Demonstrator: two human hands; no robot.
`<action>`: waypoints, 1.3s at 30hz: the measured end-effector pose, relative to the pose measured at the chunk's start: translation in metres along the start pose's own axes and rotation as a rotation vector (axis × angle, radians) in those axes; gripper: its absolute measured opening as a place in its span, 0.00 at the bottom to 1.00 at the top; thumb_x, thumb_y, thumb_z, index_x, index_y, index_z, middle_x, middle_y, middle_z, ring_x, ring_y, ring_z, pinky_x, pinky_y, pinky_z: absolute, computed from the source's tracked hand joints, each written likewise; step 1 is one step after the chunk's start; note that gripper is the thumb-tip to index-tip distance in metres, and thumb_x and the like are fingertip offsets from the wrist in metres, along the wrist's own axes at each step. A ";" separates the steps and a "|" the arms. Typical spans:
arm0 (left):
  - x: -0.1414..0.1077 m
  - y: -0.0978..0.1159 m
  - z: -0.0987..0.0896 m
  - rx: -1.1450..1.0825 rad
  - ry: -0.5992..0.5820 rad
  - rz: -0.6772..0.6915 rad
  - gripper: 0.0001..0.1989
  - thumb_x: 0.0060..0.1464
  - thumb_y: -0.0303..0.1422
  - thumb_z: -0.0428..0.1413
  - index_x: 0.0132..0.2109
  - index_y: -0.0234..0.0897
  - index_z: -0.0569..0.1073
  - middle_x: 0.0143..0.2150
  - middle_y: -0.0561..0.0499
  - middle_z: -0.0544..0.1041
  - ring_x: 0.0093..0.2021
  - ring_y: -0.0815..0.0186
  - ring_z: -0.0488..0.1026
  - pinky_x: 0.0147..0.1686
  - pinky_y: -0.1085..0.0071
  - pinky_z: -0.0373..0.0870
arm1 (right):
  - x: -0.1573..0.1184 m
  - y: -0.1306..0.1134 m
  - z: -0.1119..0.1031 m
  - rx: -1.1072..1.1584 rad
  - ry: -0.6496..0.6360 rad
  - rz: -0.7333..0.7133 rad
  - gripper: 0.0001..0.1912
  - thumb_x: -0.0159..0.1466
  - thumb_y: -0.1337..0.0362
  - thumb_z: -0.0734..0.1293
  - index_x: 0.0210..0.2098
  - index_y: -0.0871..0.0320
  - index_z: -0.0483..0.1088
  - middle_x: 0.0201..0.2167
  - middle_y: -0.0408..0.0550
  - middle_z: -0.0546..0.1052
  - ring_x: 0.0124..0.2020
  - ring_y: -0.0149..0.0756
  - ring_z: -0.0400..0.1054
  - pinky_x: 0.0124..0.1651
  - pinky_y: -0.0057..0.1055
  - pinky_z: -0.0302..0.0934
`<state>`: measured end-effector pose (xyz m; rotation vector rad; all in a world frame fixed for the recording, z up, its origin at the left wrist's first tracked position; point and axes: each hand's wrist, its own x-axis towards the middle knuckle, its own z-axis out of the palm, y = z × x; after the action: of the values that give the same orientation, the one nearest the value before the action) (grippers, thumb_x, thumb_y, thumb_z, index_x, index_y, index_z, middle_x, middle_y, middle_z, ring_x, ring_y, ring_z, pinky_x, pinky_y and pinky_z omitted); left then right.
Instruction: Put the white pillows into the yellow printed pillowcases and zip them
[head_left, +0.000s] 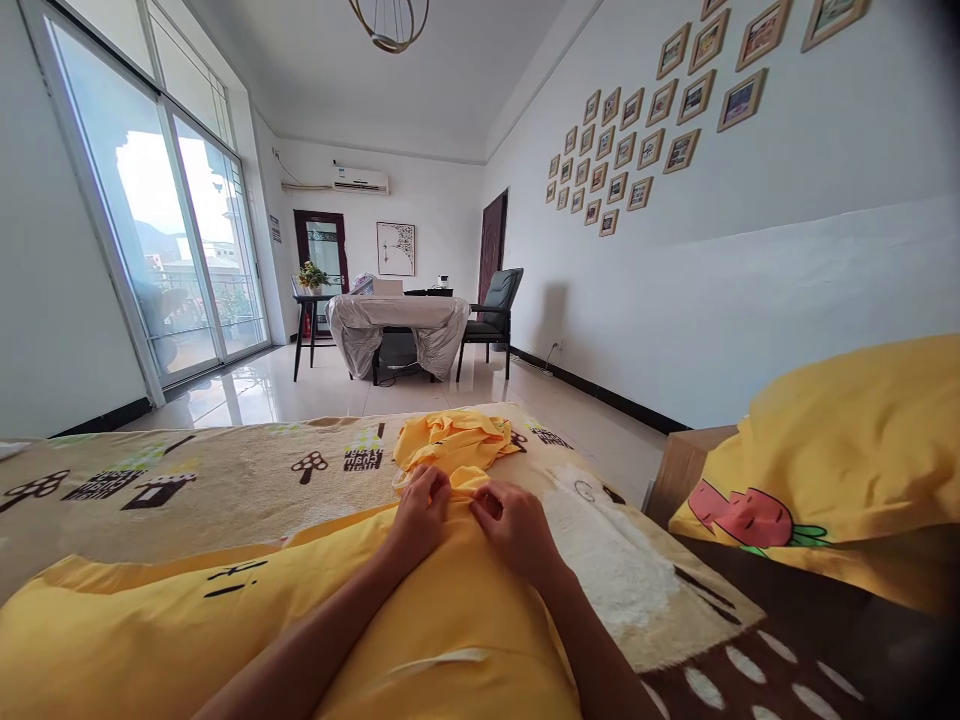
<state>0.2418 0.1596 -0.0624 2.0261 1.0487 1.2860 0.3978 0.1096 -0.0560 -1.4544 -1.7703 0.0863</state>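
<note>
A yellow pillow in its pillowcase (442, 600) lies lengthwise below me, its far end between my two hands. My left hand (421, 510) is closed, fingertips pinching the fabric at the left of that end. At the right, my right hand (514, 525) pinches the same gathered edge between thumb and fingers. Just beyond the fingers lies a crumpled yellow cloth (454, 438); whether it joins the pillowcase I cannot tell. A second yellow piece (150, 620), printed with small black marks, stretches out to the left under my left forearm.
A beige patterned blanket (247, 470) covers the bed. Another yellow pillow with a printed carrot (862, 470) rests at the right, by a wooden board (679, 465). Across the tiled floor stand a plastic-covered table (405, 310), a black chair (495, 310) and a tall stool with a plant (313, 278).
</note>
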 end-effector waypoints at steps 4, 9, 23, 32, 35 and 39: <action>-0.003 0.002 -0.001 -0.030 0.000 0.051 0.08 0.53 0.35 0.46 0.29 0.38 0.62 0.31 0.49 0.66 0.34 0.64 0.63 0.37 0.67 0.62 | 0.002 0.006 0.010 -0.065 0.050 -0.023 0.14 0.54 0.65 0.67 0.41 0.60 0.68 0.37 0.50 0.74 0.39 0.40 0.67 0.42 0.32 0.60; -0.010 0.011 -0.002 0.038 -0.043 0.135 0.10 0.58 0.35 0.44 0.31 0.38 0.63 0.34 0.49 0.67 0.37 0.63 0.64 0.41 0.64 0.60 | 0.000 0.013 0.025 -0.008 0.149 -0.057 0.07 0.60 0.64 0.64 0.36 0.59 0.70 0.34 0.50 0.76 0.38 0.40 0.68 0.43 0.32 0.60; -0.010 0.011 -0.003 0.299 -0.038 0.076 0.05 0.57 0.31 0.47 0.34 0.38 0.66 0.33 0.51 0.72 0.36 0.63 0.67 0.42 0.62 0.59 | 0.006 0.028 -0.004 0.026 0.011 -0.088 0.08 0.60 0.67 0.64 0.27 0.58 0.73 0.26 0.46 0.77 0.30 0.35 0.67 0.35 0.28 0.55; -0.021 0.021 -0.003 0.509 -0.359 0.398 0.17 0.57 0.27 0.46 0.52 0.37 0.69 0.55 0.43 0.70 0.54 0.59 0.66 0.53 0.61 0.61 | 0.007 0.035 0.000 -0.026 0.139 -0.049 0.12 0.60 0.67 0.60 0.21 0.59 0.67 0.21 0.45 0.71 0.25 0.31 0.61 0.30 0.27 0.51; -0.024 0.020 -0.003 0.537 -0.453 0.398 0.18 0.59 0.27 0.44 0.55 0.39 0.67 0.60 0.44 0.67 0.58 0.58 0.64 0.54 0.59 0.59 | 0.008 0.035 -0.001 0.020 0.165 -0.072 0.11 0.60 0.65 0.59 0.22 0.58 0.65 0.22 0.44 0.70 0.26 0.31 0.62 0.32 0.27 0.53; -0.026 0.029 -0.003 0.693 -0.427 0.395 0.16 0.57 0.28 0.46 0.51 0.39 0.70 0.54 0.42 0.71 0.53 0.54 0.65 0.50 0.54 0.57 | 0.010 0.034 0.001 0.237 0.172 0.014 0.11 0.61 0.60 0.60 0.25 0.58 0.65 0.23 0.44 0.69 0.25 0.31 0.62 0.30 0.27 0.55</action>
<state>0.2418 0.1216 -0.0529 2.9772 0.9947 0.6154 0.4241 0.1299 -0.0693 -1.2651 -1.5543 0.1677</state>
